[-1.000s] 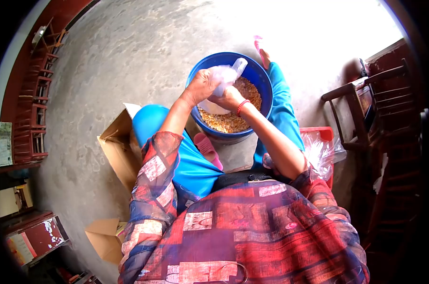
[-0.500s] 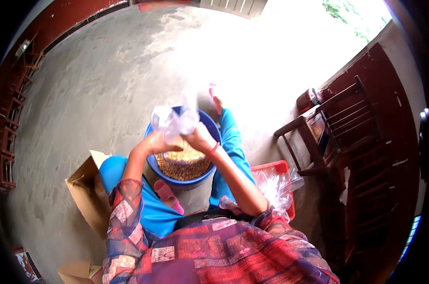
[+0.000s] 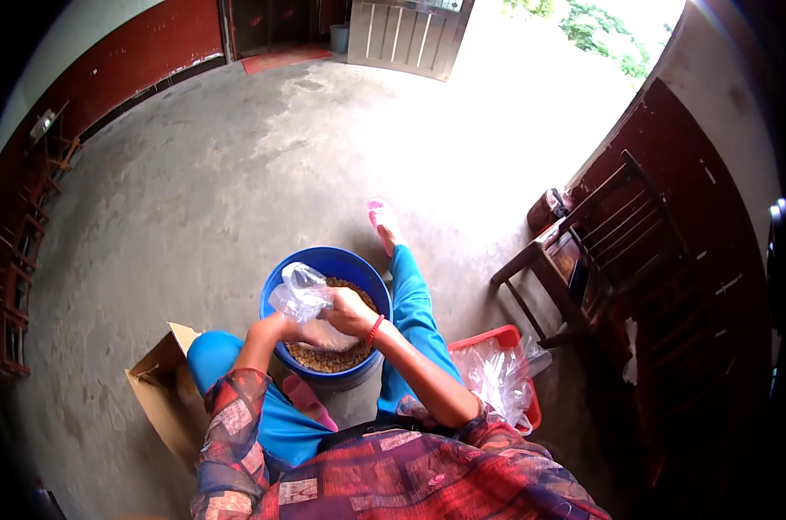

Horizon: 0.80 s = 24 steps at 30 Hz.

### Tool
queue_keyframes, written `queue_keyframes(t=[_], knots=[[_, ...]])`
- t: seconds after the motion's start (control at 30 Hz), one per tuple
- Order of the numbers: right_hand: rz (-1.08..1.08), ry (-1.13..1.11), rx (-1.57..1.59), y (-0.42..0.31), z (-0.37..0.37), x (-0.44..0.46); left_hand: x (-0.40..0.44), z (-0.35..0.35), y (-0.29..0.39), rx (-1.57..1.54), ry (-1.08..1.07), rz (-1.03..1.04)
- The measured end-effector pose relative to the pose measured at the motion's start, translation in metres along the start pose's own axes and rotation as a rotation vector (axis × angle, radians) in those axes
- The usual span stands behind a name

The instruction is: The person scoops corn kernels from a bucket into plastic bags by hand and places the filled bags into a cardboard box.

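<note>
A clear plastic bag [image 3: 300, 291] is gathered in my hands above a blue bucket [image 3: 276, 267]. My right hand [image 3: 351, 313], with a red band at its wrist, is closed around the twisted neck of the bag. Lower and to the left, my left hand [image 3: 296, 330] is wrapped against the bag, its fingers partly hidden and blurred. The bag's lower part hangs between the hands and over the bucket; its contents are hard to make out now. Small tan-brown kernels or pellets [image 3: 358, 355] fill the bucket beneath.
A red tray [image 3: 507, 336] with crumpled clear plastic bags [image 3: 501, 381] lies by my right leg. An open cardboard box [image 3: 163, 394] stands at my left knee. Farther right is a wooden chair [image 3: 575, 269]. My legs straddle the bucket on the concrete floor [image 3: 176, 191].
The view has tilted up, so the bucket and hands sit lower in the picture. My right hand has closed tighter on the bag's neck, and the bag's loose top has swung left.
</note>
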State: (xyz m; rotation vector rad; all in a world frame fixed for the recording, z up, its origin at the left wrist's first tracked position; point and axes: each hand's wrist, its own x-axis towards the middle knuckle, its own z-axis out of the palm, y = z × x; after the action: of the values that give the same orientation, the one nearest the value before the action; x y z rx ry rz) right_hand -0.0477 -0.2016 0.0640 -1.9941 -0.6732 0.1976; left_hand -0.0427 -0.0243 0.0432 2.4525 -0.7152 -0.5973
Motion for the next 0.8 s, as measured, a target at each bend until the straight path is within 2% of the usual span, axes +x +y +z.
queue_keyframes(t=[0.1,0.17,0.27,0.3,0.37,0.4,0.47,0.5,0.53,0.57,0.6,0.63,0.7,0.73,0.8], knots=[[-0.046,-0.004,-0.002,-0.022,-0.002,0.005,0.017,0.029,-0.028,-0.013,0.246,0.058],[-0.124,0.088,0.065,-0.031,-0.001,0.008,0.024,0.041,-0.04,-0.026,0.317,0.096],[-0.155,0.086,0.058,-0.029,-0.001,0.013,0.024,0.041,-0.03,-0.086,0.242,0.129],[-0.144,0.083,0.043,-0.027,-0.002,0.015,0.015,0.02,-0.003,-0.274,0.047,0.041],[-0.167,0.128,0.059,-0.022,0.003,0.017,0.015,0.017,-0.001,-0.141,-0.009,0.053],[-0.205,0.142,0.01,-0.027,-0.001,0.014,0.023,0.028,-0.019,-0.034,0.034,0.124],[-0.177,0.089,0.012,-0.035,0.0,0.009,0.044,0.082,-0.121,-0.095,0.044,0.114],[-0.165,0.04,0.008,-0.035,-0.002,0.007,0.039,0.081,-0.117,-0.049,0.052,0.024],[-0.196,0.086,0.001,-0.032,-0.001,0.007,0.034,0.079,-0.111,-0.004,0.055,-0.066],[-0.226,0.131,-0.01,-0.029,0.0,0.005,0.017,0.045,-0.05,0.144,0.016,-0.238],[-0.246,0.212,-0.033,-0.026,-0.001,0.002,0.017,0.028,-0.021,0.102,-0.003,-0.22],[-0.261,0.264,-0.047,-0.022,-0.005,0.0,0.016,0.026,-0.023,0.037,0.048,-0.13],[-0.156,0.279,-0.032,-0.013,-0.014,-0.009,0.016,0.024,-0.016,-0.351,0.197,-0.089],[-0.167,0.359,-0.038,-0.003,-0.013,-0.014,0.014,0.011,-0.006,-0.381,0.117,-0.019],[-0.09,0.323,-0.112,0.017,-0.01,-0.028,0.02,0.01,-0.003,-0.504,0.1,-0.029]])
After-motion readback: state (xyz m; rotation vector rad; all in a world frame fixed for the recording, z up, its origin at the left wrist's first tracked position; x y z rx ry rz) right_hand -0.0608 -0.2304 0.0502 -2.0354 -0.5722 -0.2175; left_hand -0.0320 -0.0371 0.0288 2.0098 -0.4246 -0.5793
